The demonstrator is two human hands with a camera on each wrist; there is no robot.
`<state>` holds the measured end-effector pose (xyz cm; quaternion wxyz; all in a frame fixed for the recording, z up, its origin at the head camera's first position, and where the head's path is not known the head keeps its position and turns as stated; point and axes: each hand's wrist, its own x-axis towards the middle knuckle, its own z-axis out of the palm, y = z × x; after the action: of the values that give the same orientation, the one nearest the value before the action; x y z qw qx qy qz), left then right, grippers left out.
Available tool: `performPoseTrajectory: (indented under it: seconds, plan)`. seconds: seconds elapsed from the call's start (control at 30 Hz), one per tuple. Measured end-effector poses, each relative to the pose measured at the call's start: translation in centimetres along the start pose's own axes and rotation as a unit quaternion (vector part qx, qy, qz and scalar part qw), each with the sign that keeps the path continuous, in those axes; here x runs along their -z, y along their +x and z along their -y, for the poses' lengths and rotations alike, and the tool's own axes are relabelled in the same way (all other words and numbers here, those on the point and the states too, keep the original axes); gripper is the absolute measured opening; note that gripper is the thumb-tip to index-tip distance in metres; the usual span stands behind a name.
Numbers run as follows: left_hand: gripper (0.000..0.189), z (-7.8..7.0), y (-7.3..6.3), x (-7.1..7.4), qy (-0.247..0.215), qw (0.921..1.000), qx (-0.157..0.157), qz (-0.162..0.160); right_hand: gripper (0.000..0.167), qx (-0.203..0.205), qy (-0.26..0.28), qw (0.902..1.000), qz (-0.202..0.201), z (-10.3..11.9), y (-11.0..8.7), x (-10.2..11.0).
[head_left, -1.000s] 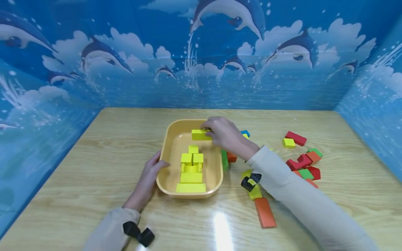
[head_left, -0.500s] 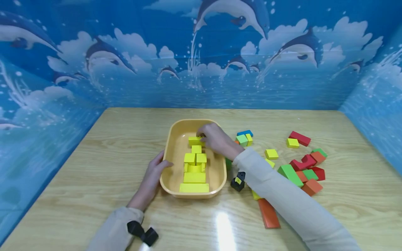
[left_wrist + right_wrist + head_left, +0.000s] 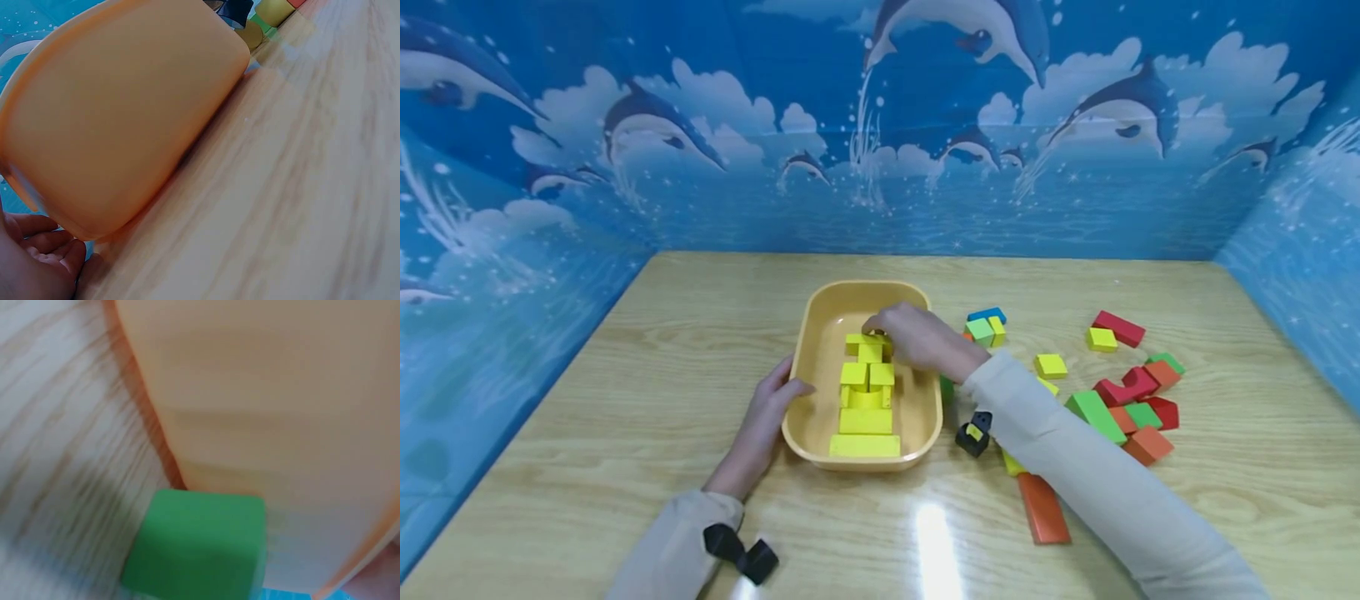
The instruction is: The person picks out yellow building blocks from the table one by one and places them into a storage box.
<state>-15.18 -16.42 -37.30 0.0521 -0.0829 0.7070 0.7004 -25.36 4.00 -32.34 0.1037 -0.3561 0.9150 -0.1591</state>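
Observation:
A tan plastic tray (image 3: 917, 417) stands on the wooden table, with several yellow wooden blocks (image 3: 866, 421) laid in a column inside it. My left hand (image 3: 760, 417) holds the tray's left side, thumb over the rim. In the left wrist view, the fingers (image 3: 53, 244) lie curled against the tray's outer wall (image 3: 125, 125). Reaching over the right rim, my right hand (image 3: 910, 333) pinches a long yellow block (image 3: 853, 342) at the column's far end, crosswise behind a small yellow block (image 3: 870, 354). The hand covers that long block's right part.
A green block (image 3: 200, 544) sits against the tray's outer right wall. Right of the tray lie a blue block (image 3: 987, 315), a yellow block (image 3: 1050, 366), a red block (image 3: 1120, 328), an orange block (image 3: 1043, 508) and several others. A dolphin-print backdrop (image 3: 737, 208) surrounds the table.
My right hand has lowered the long yellow block toward me and slightly left, up to the column's far end. The left hand keeps its hold on the tray. The head view has shifted slightly.

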Motion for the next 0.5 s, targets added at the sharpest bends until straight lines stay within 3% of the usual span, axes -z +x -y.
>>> performPoseTrajectory:
  seconds: [0.23,0.5]
  plan:
    - [0.064,0.2,0.1,0.0,0.002,1.0,0.004,0.001,0.061,-0.015,0.0,0.9999,0.007,0.2,-0.5,0.5]
    - [0.064,0.1,0.1,0.0,-0.003,1.0,-0.001,0.0,0.053,0.054,-0.018,0.9958,-0.073,0.2,-3.5,3.1]
